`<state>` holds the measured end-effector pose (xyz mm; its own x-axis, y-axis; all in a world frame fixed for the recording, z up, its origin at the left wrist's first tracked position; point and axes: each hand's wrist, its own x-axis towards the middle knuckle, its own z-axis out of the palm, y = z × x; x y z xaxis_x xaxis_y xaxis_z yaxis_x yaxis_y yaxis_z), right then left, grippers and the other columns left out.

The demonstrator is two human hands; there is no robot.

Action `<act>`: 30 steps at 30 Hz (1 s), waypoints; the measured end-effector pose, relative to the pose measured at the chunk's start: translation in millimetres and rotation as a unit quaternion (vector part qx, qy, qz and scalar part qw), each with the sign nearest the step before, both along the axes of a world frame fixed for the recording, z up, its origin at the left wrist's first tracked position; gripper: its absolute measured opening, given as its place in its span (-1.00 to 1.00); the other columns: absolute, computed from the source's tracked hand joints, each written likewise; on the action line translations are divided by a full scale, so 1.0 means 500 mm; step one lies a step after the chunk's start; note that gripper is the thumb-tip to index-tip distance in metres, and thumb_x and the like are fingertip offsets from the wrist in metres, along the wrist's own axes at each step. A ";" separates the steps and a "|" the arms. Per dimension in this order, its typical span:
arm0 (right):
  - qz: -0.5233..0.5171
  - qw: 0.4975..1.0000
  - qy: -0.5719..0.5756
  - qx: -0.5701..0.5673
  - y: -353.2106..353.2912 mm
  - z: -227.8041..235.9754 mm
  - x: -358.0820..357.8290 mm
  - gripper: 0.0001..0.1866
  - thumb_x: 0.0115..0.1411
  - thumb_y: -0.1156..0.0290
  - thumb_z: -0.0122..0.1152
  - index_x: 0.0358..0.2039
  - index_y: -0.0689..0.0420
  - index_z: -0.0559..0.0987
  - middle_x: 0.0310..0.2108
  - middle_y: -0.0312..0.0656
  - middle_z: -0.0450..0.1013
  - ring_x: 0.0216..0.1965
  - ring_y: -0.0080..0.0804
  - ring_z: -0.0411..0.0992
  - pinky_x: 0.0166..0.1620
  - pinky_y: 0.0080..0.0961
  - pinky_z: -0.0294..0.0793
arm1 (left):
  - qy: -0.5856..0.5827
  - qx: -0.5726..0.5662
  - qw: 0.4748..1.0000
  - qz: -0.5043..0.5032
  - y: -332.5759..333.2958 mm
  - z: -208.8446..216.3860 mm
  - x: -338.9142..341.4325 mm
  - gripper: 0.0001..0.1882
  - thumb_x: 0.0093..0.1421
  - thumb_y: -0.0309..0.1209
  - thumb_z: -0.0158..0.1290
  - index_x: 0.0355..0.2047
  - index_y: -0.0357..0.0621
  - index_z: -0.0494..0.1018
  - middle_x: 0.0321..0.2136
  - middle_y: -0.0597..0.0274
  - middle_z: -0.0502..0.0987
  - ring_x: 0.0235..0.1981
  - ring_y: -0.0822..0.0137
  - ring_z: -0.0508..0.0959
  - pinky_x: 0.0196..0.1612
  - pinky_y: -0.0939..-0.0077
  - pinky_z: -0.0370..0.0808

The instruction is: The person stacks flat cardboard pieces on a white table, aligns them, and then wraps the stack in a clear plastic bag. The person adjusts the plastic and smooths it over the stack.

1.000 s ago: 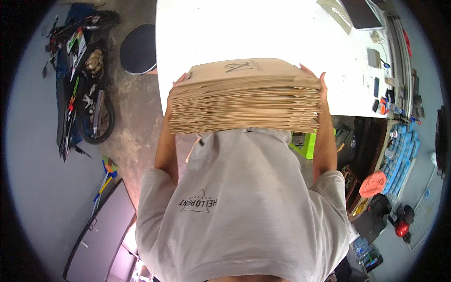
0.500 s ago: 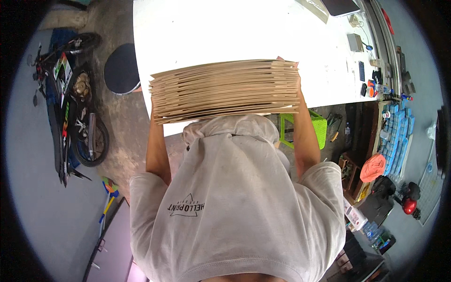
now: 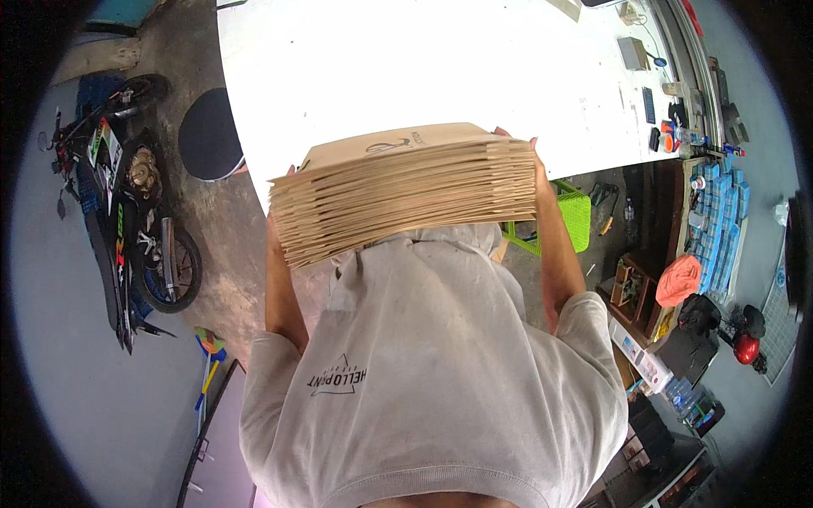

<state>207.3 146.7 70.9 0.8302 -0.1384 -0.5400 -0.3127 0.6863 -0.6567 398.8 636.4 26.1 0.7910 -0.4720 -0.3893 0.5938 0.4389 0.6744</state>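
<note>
White bench (image 3: 406, 68), bare floor (image 3: 224, 254), motorcycle (image 3: 118, 220) by left wall (image 3: 59, 356). Open wooden cabinet (image 3: 649, 298) right, contents unclear. Left hand (image 3: 291, 170) and right hand (image 3: 536, 157) hold cardboard stack (image 3: 406, 190) between them.

A thick stack of flat brown cardboard (image 3: 406, 196), dark-printed on top, sits slightly aslant between the hands (image 3: 538, 162).

a white surface (image 3: 406, 68) was brightly lit, a mottled floor (image 3: 222, 254) was flanked by grey walls (image 3: 76, 398), a round dark stool (image 3: 210, 135) and a green stool (image 3: 574, 220) were set nearby
</note>
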 end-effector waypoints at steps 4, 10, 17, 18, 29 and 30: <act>-0.031 0.999 0.039 0.009 0.030 0.018 0.058 -0.08 0.37 -0.36 -0.49 0.44 0.14 0.10 0.43 -0.03 0.09 0.43 -0.07 0.07 0.42 -0.12 0.20 | -0.002 -0.036 0.999 -0.003 -0.001 0.007 0.029 -0.14 0.38 0.25 -0.28 0.39 -0.22 0.11 0.26 -0.22 0.31 0.20 0.07 0.46 0.13 0.20 0.59; -0.061 0.998 -0.004 0.022 0.024 -0.040 0.050 -0.10 0.37 -0.36 -0.51 0.42 0.13 0.13 0.34 0.09 0.20 0.34 -0.01 0.21 0.34 -0.01 0.33 | 0.005 -0.076 0.997 0.031 -0.058 0.001 0.017 -0.19 0.41 0.18 -0.29 0.39 -0.24 0.11 0.24 -0.23 0.33 0.20 0.10 0.46 0.13 0.25 0.60; -0.085 0.996 -0.010 0.015 0.013 -0.152 -0.050 -0.11 0.39 -0.34 -0.51 0.39 0.16 0.18 0.25 0.11 0.31 0.32 -0.04 0.23 0.35 -0.03 0.33 | -0.058 0.102 0.993 0.019 -0.035 0.022 -0.042 -0.30 0.47 0.08 -0.35 0.26 -0.32 0.28 0.14 -0.19 0.43 0.11 0.15 0.52 0.11 0.31 0.60; -0.093 0.995 -0.017 0.035 0.014 -0.143 -0.056 -0.12 0.40 -0.33 -0.50 0.38 0.17 0.20 0.24 0.10 0.32 0.31 -0.06 0.26 0.33 -0.06 0.36 | -0.045 0.100 0.994 0.024 -0.030 0.023 -0.055 -0.30 0.47 0.08 -0.34 0.25 -0.32 0.30 0.13 -0.18 0.44 0.10 0.15 0.52 0.11 0.31 0.60; -0.003 0.989 0.103 0.106 -0.060 -0.072 -0.014 -0.34 0.41 -0.01 0.01 0.29 0.27 0.34 0.22 0.08 0.37 0.16 -0.17 0.43 0.21 -0.22 0.48 | -0.019 0.177 0.984 -0.001 -0.011 -0.012 -0.080 -0.33 0.47 0.06 -0.26 0.11 -0.38 0.42 -0.02 -0.13 0.55 -0.04 0.17 0.61 0.09 0.30 0.58; 0.022 0.990 0.127 0.058 -0.065 -0.053 0.008 -0.34 0.40 -0.02 0.04 0.28 0.27 0.36 0.19 0.08 0.40 0.15 -0.16 0.43 0.21 -0.22 0.47 | -0.018 0.201 0.979 -0.018 -0.013 -0.026 -0.053 -0.34 0.47 0.06 -0.26 0.10 -0.39 0.44 -0.03 -0.12 0.56 -0.05 0.17 0.61 0.09 0.30 0.58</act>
